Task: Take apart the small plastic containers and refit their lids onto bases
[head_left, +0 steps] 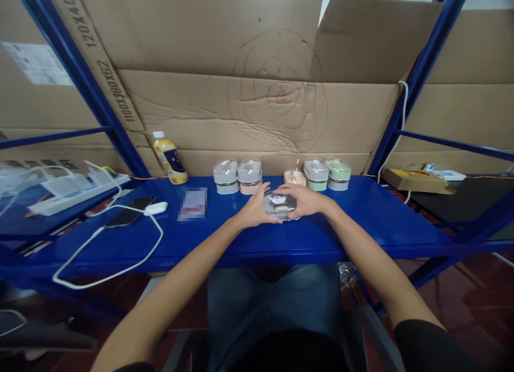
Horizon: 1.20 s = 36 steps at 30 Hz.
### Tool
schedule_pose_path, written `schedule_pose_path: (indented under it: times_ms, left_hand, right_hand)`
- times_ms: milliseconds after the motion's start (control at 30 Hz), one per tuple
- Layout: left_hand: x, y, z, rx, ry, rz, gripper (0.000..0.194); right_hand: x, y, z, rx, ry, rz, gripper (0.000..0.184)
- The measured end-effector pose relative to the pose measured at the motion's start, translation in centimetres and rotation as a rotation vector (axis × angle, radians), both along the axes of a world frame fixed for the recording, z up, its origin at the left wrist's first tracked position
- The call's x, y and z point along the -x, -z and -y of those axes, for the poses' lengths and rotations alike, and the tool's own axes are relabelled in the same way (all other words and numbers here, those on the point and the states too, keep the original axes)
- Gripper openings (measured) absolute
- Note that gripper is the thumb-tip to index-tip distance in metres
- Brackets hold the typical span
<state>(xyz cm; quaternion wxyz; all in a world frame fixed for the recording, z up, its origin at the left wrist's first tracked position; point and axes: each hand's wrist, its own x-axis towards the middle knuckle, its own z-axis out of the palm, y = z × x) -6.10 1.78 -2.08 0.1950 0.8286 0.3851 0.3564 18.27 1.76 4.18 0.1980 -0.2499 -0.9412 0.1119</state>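
A small rounded box with a dark grey top and a round white label (280,202) sits low over the front middle of the blue tabletop. Around its left side curls my left hand (255,208), thumb at the near edge. My right hand (307,200) grips the opposite side, fingers over the far edge. Whether the box touches the table is hard to tell. Just behind stand similar boxes in stacks: a grey one (225,172) and another grey one (249,172) to the left. To the right are a peach box (294,176), a grey-over-green stack (316,171) and a green-over-grey stack (338,171).
On the left lie a blurred-out packet (193,204), a dark phone (130,211) and a white cable (155,243) hanging over the front edge. A yellow bottle (170,159) stands against the cardboard wall (193,104). Blue shelf posts (417,88) flank the table.
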Motion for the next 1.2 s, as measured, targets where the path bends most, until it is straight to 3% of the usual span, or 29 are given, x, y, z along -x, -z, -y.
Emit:
schedule_pose_path:
  times_ms: [100, 267, 667, 933, 1033, 1200]
  left_hand:
    - [0.0, 0.4, -0.2, -0.044, 0.009, 0.028, 0.149]
    - [0.2, 0.2, 0.1, -0.054, 0.015, 0.015, 0.143]
    - [0.9, -0.2, -0.3, 0.015, -0.027, 0.012, 0.094]
    - [1.7, -0.1, -0.5, -0.04, 0.06, -0.093, 0.098]
    - [2.1, 0.4, -1.2, -0.069, -0.005, -0.05, 0.081]
    - [1.9, 0.9, -1.7, -0.133, -0.179, -0.051, 0.039]
  right_hand:
    - [0.1, 0.1, -0.1, 0.009, -0.006, 0.012, 0.088]
    - [-0.3, 0.9, -0.6, 0.035, -0.011, -0.032, 0.088]
    - [-0.9, 3.0, -1.9, 0.191, 0.145, -0.166, 0.08]
    - [-1.7, 2.5, -1.1, 0.103, 0.176, -0.038, 0.099]
    - [-2.7, 2.1, -0.8, 0.085, 0.207, 0.029, 0.106]
    - [-1.4, 1.9, -0.3, -0.083, 0.446, 0.156, 0.083]
